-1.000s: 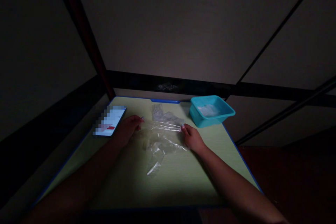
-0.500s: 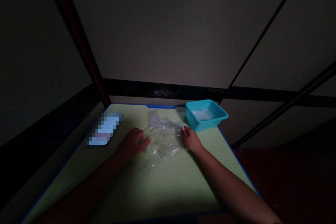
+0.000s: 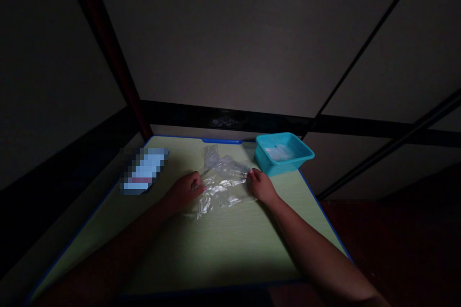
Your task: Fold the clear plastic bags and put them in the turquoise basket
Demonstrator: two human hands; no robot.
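Observation:
A clear, crinkled plastic bag stretches between my two hands above the table. My left hand pinches its left side, thumb against curled fingers. At the right side of the bag, my right hand is closed on its edge, with thumb and forefinger together. Just behind lies more folded clear plastic, flat on the tabletop; whether it is a separate piece I cannot tell.
A turquoise plastic basket with whitish contents stands at the table's back right corner. A blurred-out phone-like object lies at the left. The pale table has blue edging, and cabinet panels rise close behind it.
My left thumb and fingers have closed on the bag's left side. The plastic is now pulled tauter between my hands, its near part drawn up and away from me.

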